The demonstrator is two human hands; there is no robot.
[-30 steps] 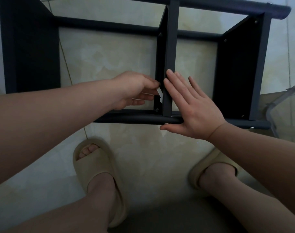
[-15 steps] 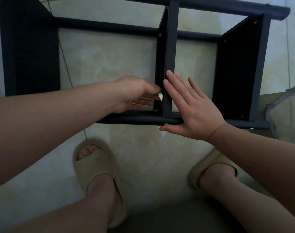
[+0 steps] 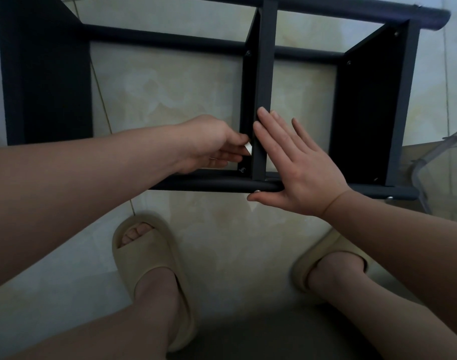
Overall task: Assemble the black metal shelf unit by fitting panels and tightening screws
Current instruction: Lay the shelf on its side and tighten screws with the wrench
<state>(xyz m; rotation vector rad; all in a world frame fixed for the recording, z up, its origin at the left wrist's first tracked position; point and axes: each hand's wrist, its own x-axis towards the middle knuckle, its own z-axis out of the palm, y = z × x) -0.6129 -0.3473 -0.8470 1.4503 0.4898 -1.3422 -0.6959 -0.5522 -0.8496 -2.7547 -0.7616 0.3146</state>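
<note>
Left hand [image 3: 211, 145] reaches in from the left, across the open bay of the black shelf unit [image 3: 352, 9], which lies on its side on the tiled floor [image 3: 170, 81]; the unit's left panel [image 3: 48, 74] stands well apart from this hand, further left. Its fingers are curled, and the thumb and fingertips pinch a small white piece [image 3: 247, 149], too small to identify. That piece sits right against the left face of the middle panel [image 3: 265, 74], just above a screw [image 3: 242, 169] in the panel's lower corner, where it meets the front tube [image 3: 217, 185]. On the other side of the same panel, the right hand [image 3: 297, 167] lies flat with straight fingers held close together, holding nothing; its index finger runs along the panel's front edge and touches it, while the thumb is spread out below the front tube and touches the tube's underside. Further right, the right panel [image 3: 365, 113] stands apart from that hand, fixed between the front and back tubes. A clear plastic container [image 3: 440, 162] shows at the right edge of the view. Below the unit, two beige slippers [image 3: 146, 255] rest on the floor.
</note>
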